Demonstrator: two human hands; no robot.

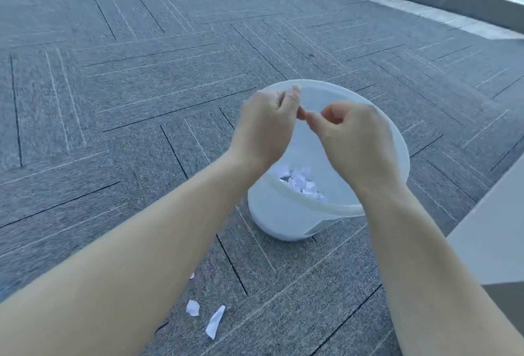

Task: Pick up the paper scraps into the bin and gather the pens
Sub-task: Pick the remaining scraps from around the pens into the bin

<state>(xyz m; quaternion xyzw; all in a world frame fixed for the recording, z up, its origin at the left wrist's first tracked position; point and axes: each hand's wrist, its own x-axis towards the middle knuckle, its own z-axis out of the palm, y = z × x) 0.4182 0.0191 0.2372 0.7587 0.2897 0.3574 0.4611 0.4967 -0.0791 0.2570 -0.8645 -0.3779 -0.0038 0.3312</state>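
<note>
1. While both hands hang over the open mouth of the bin [397, 154], the fingertips [304, 114] meet in the middle: left thumb and right thumb and forefinger are pressed tip to tip, the other fingers curled in. It looks like picking a sliver off the skin, but whether any paper sits in that pinch I cannot tell; nothing white shows between them.
2. Outward from there, the left hand [262, 126] is loosely fisted, knuckles up, and the right hand [355, 137] mirrors it, both forearms reaching in from the bottom of the view.
3. Below the hands, the translucent white bin stands upright on the grey carpet [113, 100], and a heap of paper scraps [297, 181] already lies in its bottom.
4. Still on the floor: two scraps [211, 317] just beside each other, close in front of the person, well short of the bin, plus a tiny fleck [192, 275] near the left forearm.
5. My read: this is the drop-and-clean-off step of the paper stage, mostly done but not finished.
6. Next move calls for parting the fingers over the bin, then bending back toward the near scraps; they lie flat on carpet pile, so a fingertip pinch at a raised edge should lift them.
7. No pens are in view, so the gathering will mean looking elsewhere first.
</note>
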